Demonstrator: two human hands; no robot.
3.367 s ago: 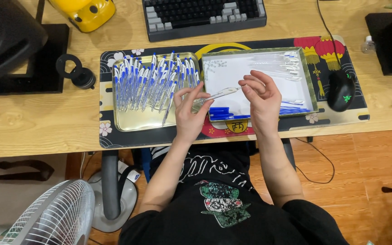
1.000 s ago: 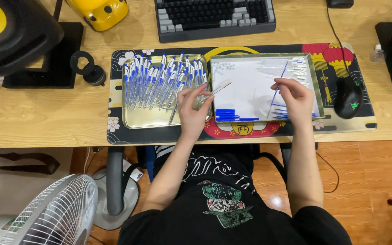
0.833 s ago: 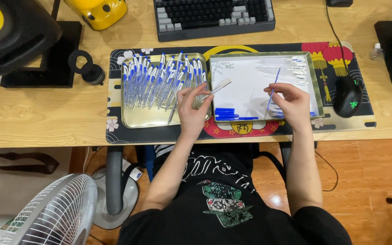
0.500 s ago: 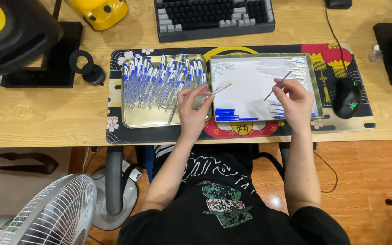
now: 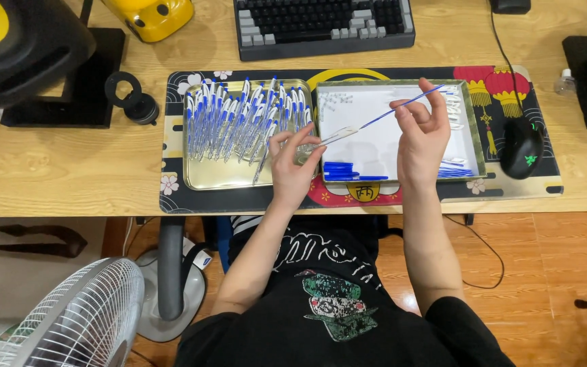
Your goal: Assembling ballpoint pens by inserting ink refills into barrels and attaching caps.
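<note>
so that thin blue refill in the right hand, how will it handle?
Probably very light: the right hand pinches the refill with just its fingertips. It looks straight while held near one end, so likely fairly stiff, though that thin it may flex. Round and slim, it would likely roll on the white tray.

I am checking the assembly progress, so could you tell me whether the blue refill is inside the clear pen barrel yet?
Out. The right hand holds the blue refill apart from the clear pen barrel in the left hand.

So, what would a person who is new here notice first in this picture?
Probably the gold tray left of centre, heaped with blue-capped pens. Next, above the white-lined tray beside it, the right hand pinches a thin blue refill, while the left hand holds a clear pen barrel.
</note>
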